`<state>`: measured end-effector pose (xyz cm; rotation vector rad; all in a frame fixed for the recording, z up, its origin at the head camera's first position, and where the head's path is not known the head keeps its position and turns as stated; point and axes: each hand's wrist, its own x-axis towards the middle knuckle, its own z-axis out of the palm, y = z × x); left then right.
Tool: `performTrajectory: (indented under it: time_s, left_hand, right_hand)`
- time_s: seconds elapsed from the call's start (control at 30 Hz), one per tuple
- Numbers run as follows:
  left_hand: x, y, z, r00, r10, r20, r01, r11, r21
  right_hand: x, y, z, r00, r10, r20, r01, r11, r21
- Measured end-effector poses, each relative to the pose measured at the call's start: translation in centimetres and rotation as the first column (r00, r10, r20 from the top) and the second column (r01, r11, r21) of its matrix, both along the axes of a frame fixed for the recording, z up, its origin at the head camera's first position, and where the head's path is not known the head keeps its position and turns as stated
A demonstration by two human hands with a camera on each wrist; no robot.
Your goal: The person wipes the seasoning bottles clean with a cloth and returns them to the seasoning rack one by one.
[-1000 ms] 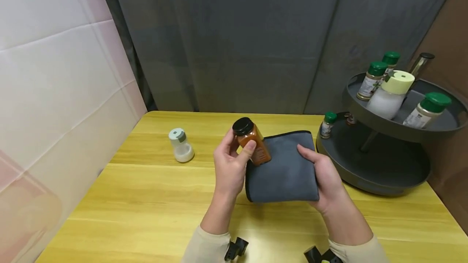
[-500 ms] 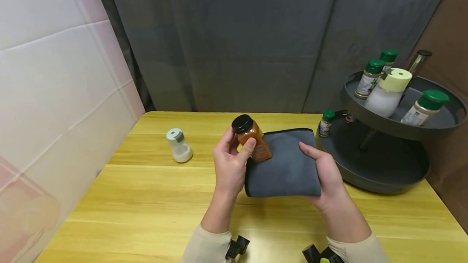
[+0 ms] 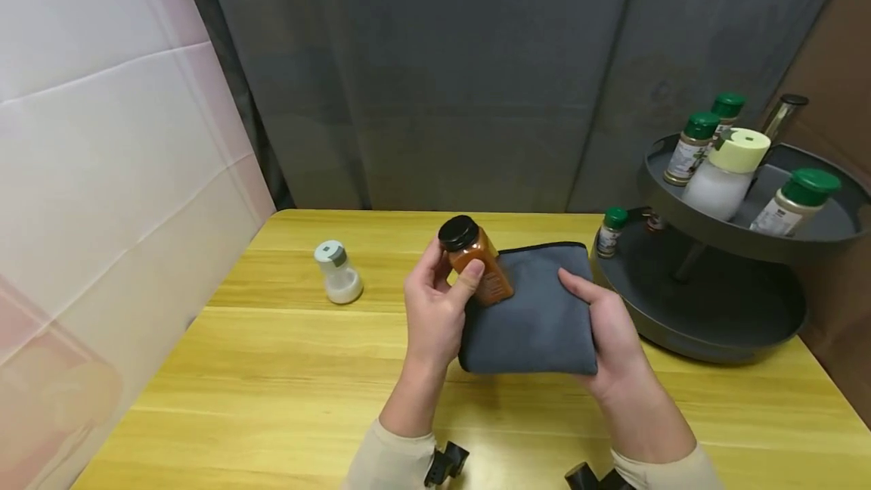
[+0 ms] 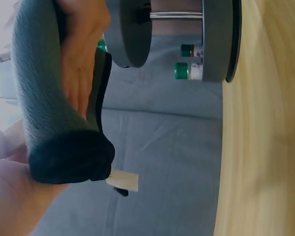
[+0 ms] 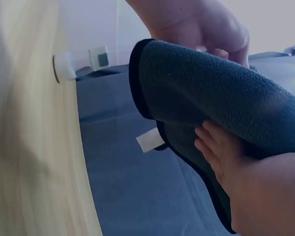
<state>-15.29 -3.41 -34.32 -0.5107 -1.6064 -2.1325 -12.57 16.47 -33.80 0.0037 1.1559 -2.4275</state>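
My left hand point(image 3: 435, 312) grips a spice bottle point(image 3: 491, 286) with a black cap and orange-red powder inside, thumb across its front. The bottle leans, its lower end against a folded dark grey cloth point(image 3: 534, 324) with black edging. My right hand point(image 3: 609, 331) holds the cloth by its right side, thumb on top. In the right wrist view, the right hand's fingers point(image 5: 214, 147) reach into the fold under the upper layer, and a pale tag point(image 5: 150, 140) sticks out from the edge. The cloth hides the bottle in both wrist views.
A small shaker with a pale lid point(image 3: 339, 272) stands on the wooden table point(image 3: 272, 399) to the left. At the right rises a two-tier dark rack point(image 3: 721, 335) bearing green-capped jars point(image 3: 687, 150) and a yellow-lidded shaker point(image 3: 728, 172). A grey curtain point(image 3: 442, 82) hangs behind.
The left hand and bottle have shifted slightly right over the cloth. Both hands keep their holds.
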Motion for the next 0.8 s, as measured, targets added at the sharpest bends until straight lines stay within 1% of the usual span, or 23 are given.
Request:
performTrajectory:
  time_s: [0.07, 0.13, 0.2, 0.3, 0.37, 0.43, 0.53, 0.6, 0.73, 0.77, 0.8]
  left_hand:
    - [0.0, 0.2, 0.0, 1.000, -0.015, -0.005, 0.015, 1.000, 0.008]
    - [0.0, 0.4, -0.1, 1.000, -0.030, -0.002, 0.030, 1.000, 0.002]
    - [0.0, 0.4, -0.3, 0.999, -0.031, 0.009, 0.031, 0.999, -0.008]
    - [-0.2, 0.1, -0.5, 1.000, -0.007, 0.025, 0.007, 1.000, -0.013]
    - [-0.4, -0.1, -0.6, 0.999, 0.007, 0.031, -0.007, 1.000, -0.006]
    - [-0.5, -0.3, -0.6, 0.999, 0.004, 0.033, -0.004, 1.000, 0.008]
    - [-0.6, -0.4, -0.4, 0.999, -0.020, 0.032, 0.019, 0.999, 0.032]
    - [-0.6, -0.4, -0.4, 0.999, -0.032, 0.035, 0.031, 0.999, 0.044]
    - [-0.5, -0.7, -0.4, 0.998, -0.020, 0.062, 0.017, 0.998, 0.055]
    - [-0.5, -0.9, -0.4, 0.997, -0.015, 0.070, 0.011, 0.998, 0.057]
    - [-0.5, -1.0, -0.4, 0.997, -0.012, 0.076, 0.007, 0.998, 0.061]
  right_hand:
    - [-0.2, -0.2, 0.1, 0.999, -0.034, -0.007, 0.034, 0.999, 0.014]
    - [-0.3, -0.5, 0.1, 0.999, -0.043, -0.005, 0.043, 0.999, 0.029]
    - [-0.3, -0.9, -0.1, 1.000, -0.031, 0.003, 0.031, 0.998, 0.050]
    - [-0.2, -0.9, -0.3, 1.000, 0.009, 0.020, -0.010, 0.999, 0.046]
    - [-0.2, -0.6, -0.3, 1.000, 0.016, 0.021, -0.017, 0.999, 0.037]
    - [-0.3, -0.5, 0.0, 1.000, -0.003, 0.013, 0.003, 0.999, 0.032]
    - [-0.6, -0.8, 0.2, 0.999, -0.033, -0.002, 0.033, 0.999, 0.043]
    - [-0.7, -1.4, 0.1, 1.000, -0.017, -0.007, 0.017, 0.999, 0.052]
    - [-0.3, -2.1, -0.4, 0.999, 0.048, 0.022, -0.049, 0.998, 0.034]
    - [-0.2, -2.1, -0.4, 0.998, 0.060, 0.018, -0.060, 0.998, 0.030]
    - [0.0, -2.0, -0.4, 0.998, 0.056, 0.011, -0.056, 0.998, 0.043]
